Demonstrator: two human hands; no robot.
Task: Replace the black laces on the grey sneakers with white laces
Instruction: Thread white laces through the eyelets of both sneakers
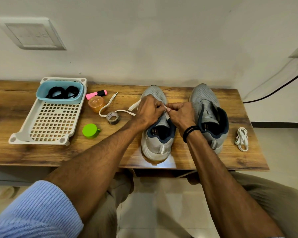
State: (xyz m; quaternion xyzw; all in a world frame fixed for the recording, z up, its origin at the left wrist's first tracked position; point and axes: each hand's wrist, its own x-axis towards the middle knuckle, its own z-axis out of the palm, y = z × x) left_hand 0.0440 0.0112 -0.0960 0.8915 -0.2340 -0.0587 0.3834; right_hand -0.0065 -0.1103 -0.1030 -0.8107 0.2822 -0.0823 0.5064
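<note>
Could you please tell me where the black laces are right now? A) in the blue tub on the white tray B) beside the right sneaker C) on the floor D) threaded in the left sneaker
A: the black laces lie coiled in the blue tub standing at the far end of the white perforated tray.

Single head cam, wide-angle, so the frame edges are bowing. It's sitting above the seated person and looking forward and down across the wooden table (41, 155), facing the wall (144, 40) behind it. Forearms are reaching in from the bottom. The left hand (148, 110) and right hand (181, 115) are meeting on the white lace (134, 105) near centre, at close range. The floor (162, 203) is filling the bottom edge.
</note>
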